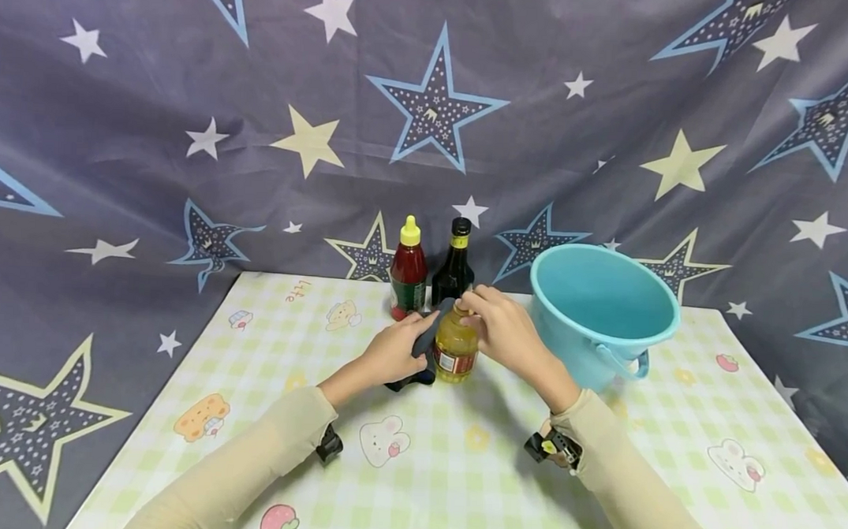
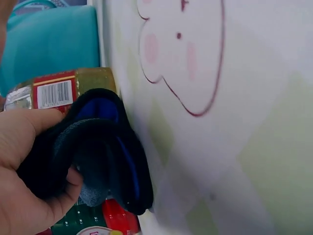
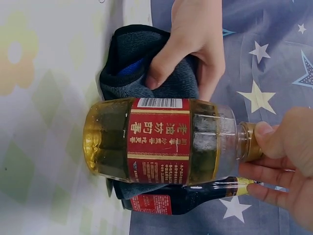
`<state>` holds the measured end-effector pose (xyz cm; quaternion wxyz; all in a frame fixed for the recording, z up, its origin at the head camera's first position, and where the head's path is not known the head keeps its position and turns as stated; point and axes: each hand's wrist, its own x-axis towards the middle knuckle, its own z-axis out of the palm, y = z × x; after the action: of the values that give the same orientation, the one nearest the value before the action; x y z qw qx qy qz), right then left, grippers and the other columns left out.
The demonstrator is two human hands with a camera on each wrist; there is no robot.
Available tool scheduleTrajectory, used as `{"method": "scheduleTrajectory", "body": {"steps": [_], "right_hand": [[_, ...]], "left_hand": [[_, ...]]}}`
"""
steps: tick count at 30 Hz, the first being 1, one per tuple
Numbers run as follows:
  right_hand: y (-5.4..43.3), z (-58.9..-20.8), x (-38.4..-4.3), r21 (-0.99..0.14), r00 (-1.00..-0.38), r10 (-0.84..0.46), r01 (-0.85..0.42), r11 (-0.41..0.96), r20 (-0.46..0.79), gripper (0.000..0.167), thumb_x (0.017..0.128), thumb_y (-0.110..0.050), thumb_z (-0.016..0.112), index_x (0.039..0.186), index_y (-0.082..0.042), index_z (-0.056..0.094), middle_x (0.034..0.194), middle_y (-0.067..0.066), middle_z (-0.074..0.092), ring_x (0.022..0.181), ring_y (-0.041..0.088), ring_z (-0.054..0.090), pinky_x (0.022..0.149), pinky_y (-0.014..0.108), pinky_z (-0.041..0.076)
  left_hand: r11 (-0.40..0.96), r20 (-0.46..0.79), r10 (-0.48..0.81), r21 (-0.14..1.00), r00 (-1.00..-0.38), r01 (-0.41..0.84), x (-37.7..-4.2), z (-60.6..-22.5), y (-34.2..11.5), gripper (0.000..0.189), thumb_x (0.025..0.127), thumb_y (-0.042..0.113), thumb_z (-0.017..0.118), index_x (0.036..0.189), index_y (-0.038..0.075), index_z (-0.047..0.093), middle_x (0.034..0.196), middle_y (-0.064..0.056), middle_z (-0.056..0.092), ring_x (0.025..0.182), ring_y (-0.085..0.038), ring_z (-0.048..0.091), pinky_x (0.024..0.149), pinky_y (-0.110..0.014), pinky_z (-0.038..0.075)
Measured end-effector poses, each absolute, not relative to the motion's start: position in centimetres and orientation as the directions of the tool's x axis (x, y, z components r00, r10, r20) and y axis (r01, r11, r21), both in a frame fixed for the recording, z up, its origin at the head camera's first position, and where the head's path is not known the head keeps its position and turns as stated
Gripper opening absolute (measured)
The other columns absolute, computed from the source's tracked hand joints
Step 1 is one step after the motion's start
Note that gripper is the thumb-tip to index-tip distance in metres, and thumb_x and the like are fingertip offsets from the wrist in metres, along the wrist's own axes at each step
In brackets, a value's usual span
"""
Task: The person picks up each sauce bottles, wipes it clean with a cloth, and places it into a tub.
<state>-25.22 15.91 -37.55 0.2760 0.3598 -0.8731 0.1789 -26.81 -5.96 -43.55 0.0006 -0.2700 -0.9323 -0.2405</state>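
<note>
A bottle of yellow oil [image 1: 456,351] with a red label stands upright on the table. My right hand [image 1: 504,329] pinches its gold cap [image 3: 253,142] between thumb and fingers. On the bottle's left, my left hand [image 1: 392,351] grips a folded dark grey cloth [image 3: 129,88] with black edging and a blue inside. The left wrist view has the fingers curled into the cloth's folds, close beside the oil bottle. In the right wrist view the cloth lies along the bottle's side, and part of it shows behind the bottle.
Behind the oil bottle stand a red sauce bottle [image 1: 410,268] with a yellow nozzle and a dark bottle [image 1: 455,270] with a black cap. A light blue bucket [image 1: 570,346] stands to the right, its handle hanging down. A starry curtain [image 1: 427,194] hangs behind the table.
</note>
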Motion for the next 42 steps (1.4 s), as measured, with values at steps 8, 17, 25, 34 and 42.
{"method": "scheduleTrajectory", "body": {"steps": [8, 17, 25, 34, 42], "right_hand": [[15.9, -37.4, -25.2, -0.125, -0.591, -0.53, -0.73, 0.671, 0.608, 0.016, 0.085, 0.004, 0.074, 0.095, -0.009, 0.071, 0.084, 0.004, 0.061, 0.074, 0.02, 0.056, 0.061, 0.032, 0.047], [16.0, -37.0, -25.1, -0.134, -0.601, -0.535, -0.73, 0.671, 0.594, 0.016, 0.086, 0.004, 0.072, 0.097, -0.008, 0.071, 0.087, 0.006, 0.064, 0.077, 0.022, 0.06, 0.063, 0.034, 0.05], [16.0, -37.2, -25.2, -0.126, -0.598, -0.534, -0.728, 0.674, 0.598, 0.016, 0.085, 0.003, 0.075, 0.094, -0.009, 0.07, 0.085, 0.004, 0.062, 0.075, 0.02, 0.057, 0.062, 0.032, 0.048], [16.0, -37.7, -25.0, -0.1, -0.591, -0.532, -0.72, 0.687, 0.606, 0.018, 0.083, 0.004, 0.075, 0.092, -0.01, 0.068, 0.081, 0.002, 0.057, 0.073, 0.018, 0.053, 0.061, 0.031, 0.045], [16.1, -37.7, -25.1, -0.092, -0.573, -0.536, -0.732, 0.675, 0.619, 0.019, 0.083, 0.006, 0.075, 0.093, -0.009, 0.069, 0.084, 0.003, 0.06, 0.075, 0.019, 0.056, 0.064, 0.033, 0.048]], "left_hand": [[0.791, 0.05, 0.543, 0.305, -0.838, 0.531, -27.4, -44.1, -5.9, 0.078, 0.09, 0.01, 0.072, 0.159, 0.008, 0.036, 0.127, -0.011, 0.058, 0.074, -0.016, 0.054, 0.062, -0.029, 0.041], [0.824, -0.006, 0.564, 0.067, -0.826, 0.563, -27.6, -43.5, -5.4, 0.073, 0.091, 0.011, 0.071, 0.157, 0.011, 0.041, 0.127, -0.01, 0.059, 0.08, -0.017, 0.059, 0.058, -0.03, 0.048], [0.765, -0.005, 0.576, 0.357, -0.817, 0.537, -28.6, -42.9, -7.0, 0.073, 0.092, 0.012, 0.07, 0.158, 0.017, 0.04, 0.136, -0.012, 0.057, 0.076, -0.018, 0.056, 0.064, -0.031, 0.042], [0.576, 0.174, 0.501, 0.665, -0.848, 0.476, -28.3, -41.1, -8.5, 0.062, 0.095, 0.01, 0.07, 0.153, 0.019, 0.05, 0.148, -0.015, 0.056, 0.118, -0.033, 0.063, 0.091, -0.047, 0.052], [0.479, 0.355, 0.396, 0.707, -0.847, 0.52, -26.9, -38.0, -7.8, 0.058, 0.093, 0.007, 0.071, 0.147, 0.024, 0.057, 0.148, -0.01, 0.057, 0.125, -0.032, 0.062, 0.098, -0.05, 0.053]]}}
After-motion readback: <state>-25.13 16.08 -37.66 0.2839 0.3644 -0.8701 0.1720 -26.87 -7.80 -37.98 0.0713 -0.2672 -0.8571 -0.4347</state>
